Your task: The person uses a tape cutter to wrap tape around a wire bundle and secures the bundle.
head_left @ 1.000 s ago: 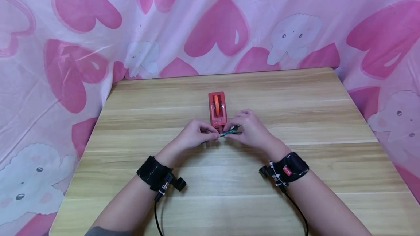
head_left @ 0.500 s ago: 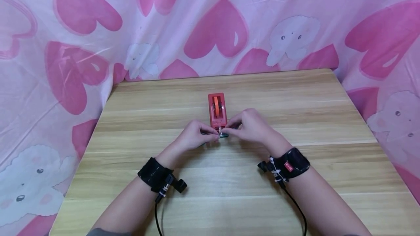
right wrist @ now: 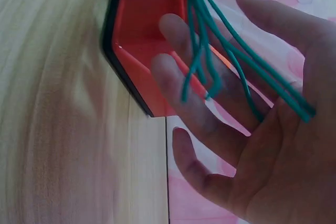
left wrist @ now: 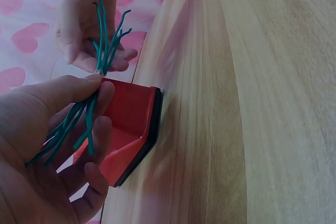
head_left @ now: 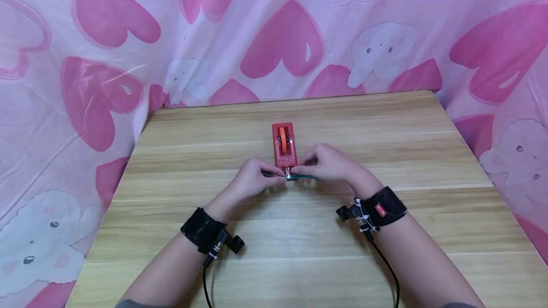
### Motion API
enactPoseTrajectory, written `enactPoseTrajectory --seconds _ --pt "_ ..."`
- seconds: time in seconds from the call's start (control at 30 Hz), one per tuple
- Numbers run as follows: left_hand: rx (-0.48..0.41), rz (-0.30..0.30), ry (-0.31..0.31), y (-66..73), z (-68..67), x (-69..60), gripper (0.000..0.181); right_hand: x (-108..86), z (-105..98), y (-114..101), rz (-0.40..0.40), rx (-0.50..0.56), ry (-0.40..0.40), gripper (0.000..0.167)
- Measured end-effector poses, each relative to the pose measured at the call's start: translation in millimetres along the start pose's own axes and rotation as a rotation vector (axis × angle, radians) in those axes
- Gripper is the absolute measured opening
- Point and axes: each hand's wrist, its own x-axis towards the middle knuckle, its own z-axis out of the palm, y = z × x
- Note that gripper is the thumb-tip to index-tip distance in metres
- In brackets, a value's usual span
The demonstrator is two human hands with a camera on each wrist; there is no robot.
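Note:
A bundle of thin green wires (left wrist: 90, 116) is pinched near its middle between the thumb and forefinger of my left hand (head_left: 252, 176), with the ends fanning out on both sides. Something small and clear wraps or touches the bundle there, probably tape (head_left: 288, 171), just in front of the red tape dispenser (head_left: 284, 161). My right hand (head_left: 328, 162) is close by on the other side. In the right wrist view its thumb and fingers are spread apart, and loose wire ends (right wrist: 197, 11) hang across the palm without being gripped.
The dispenser carries an orange roll (head_left: 283, 139) and stands on the wooden table (head_left: 291, 251). A pink curtain (head_left: 282, 37) with hearts hangs behind the table's back edge. Black straps (head_left: 203, 230) with small cameras and cables are on both wrists.
The right hand has shifted at the bundle and its wrist has turned and risen slightly. The clear piece in front of the dispenser now shows between the hands. The left hand barely moves.

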Motion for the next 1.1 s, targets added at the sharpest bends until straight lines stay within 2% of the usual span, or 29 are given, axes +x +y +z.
enactPoseTrajectory --seconds 0.2,0.33,0.53,0.7,0.77,0.83,0.9,1.0,1.1 --pt "0.018 -0.006 0.027 1.7 0.8 -0.7 0.006 1.5 -5.8 6.8 0.078 0.126 -0.044 0.039" --pt "0.019 0.009 0.028 2.5 0.7 -1.2 0.006 2.0 -5.3 8.4 0.124 0.246 -0.136 0.045" --pt "0.008 0.043 0.027 1.1 0.7 -1.2 0.008 4.0 -0.7 10.3 0.143 0.464 -0.269 0.046" --pt "0.004 0.096 0.034 -1.3 0.7 -0.7 0.008 4.0 -1.2 14.3 0.193 0.601 -0.343 0.068" --pt "0.004 0.109 0.036 -1.7 1.0 -0.5 0.008 4.4 -1.1 16.5 0.202 0.640 -0.368 0.072" --pt "0.004 0.111 0.038 -2.0 1.3 -0.3 0.008 5.2 -0.1 18.4 0.204 0.649 -0.378 0.065" --pt "0.000 0.105 0.036 -2.1 1.6 -0.1 0.008 6.2 1.8 19.6 0.194 0.629 -0.370 0.052" --pt "-0.007 0.095 0.034 -2.2 2.0 0.2 0.008 7.0 5.7 20.9 0.183 0.582 -0.329 0.034" --pt "-0.014 0.094 0.035 -2.4 2.1 0.4 0.009 6.9 9.4 20.2 0.182 0.541 -0.268 0.027"
